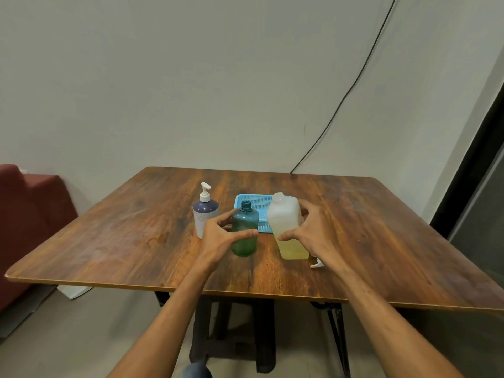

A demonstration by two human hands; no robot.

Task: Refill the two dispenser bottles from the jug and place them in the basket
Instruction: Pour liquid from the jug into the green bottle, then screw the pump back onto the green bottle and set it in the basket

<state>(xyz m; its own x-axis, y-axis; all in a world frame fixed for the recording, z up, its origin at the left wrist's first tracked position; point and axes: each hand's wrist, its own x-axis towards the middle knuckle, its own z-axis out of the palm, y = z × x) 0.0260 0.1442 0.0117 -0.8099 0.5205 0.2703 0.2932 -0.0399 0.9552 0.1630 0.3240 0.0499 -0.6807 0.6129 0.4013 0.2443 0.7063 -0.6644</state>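
Fingers (293, 236) around jug (289, 227), others around green bottle (244, 231)

blue perforated plastic basket (259, 214) fronted by open-necked green bottle (245, 230) and translucent jug (287, 227); wooden table (122, 236) flanks open.

A wooden table (381, 241) with dark metal legs stands against a pale wall (191, 77). A black cable (351, 85) hangs down the wall to the table's far edge. A dark red seat (30, 214), perhaps a sofa, sits at left.
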